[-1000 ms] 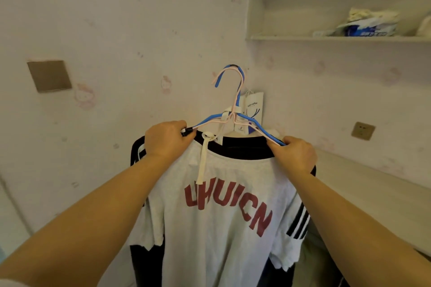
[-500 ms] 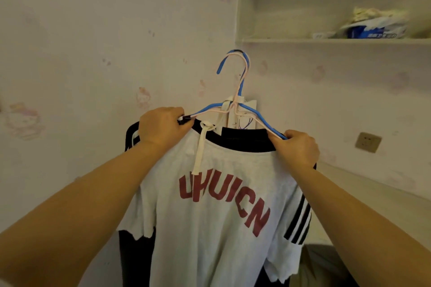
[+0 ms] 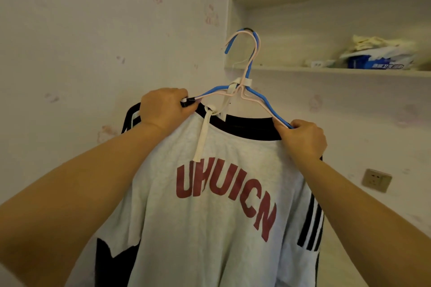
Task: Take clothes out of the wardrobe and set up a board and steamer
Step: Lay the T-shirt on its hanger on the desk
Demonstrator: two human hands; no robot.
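A papered wall (image 3: pixel 81 53) met recessed shelves (image 3: pixel 326 70) holding a package (image 3: pixel 377 62), possibly tissue. The left hand (image 3: pixel 165 109) and right hand (image 3: pixel 303 140) each gripped a shoulder of the blue and pink hangers (image 3: pixel 251 93), fingers curled tight. The T-shirt (image 3: pixel 210 216) hung lengthwise downward before the wall, hooks pointing up.

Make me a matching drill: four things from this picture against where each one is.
Things:
1. left hand
2. right hand
3. packet
4. socket

Places:
A. on the shelf
B. on the wall, lower right
C. gripping the shirt's left shoulder and hangers
D. gripping its right shoulder and the hangers

Pairs: 1-C, 2-D, 3-A, 4-B
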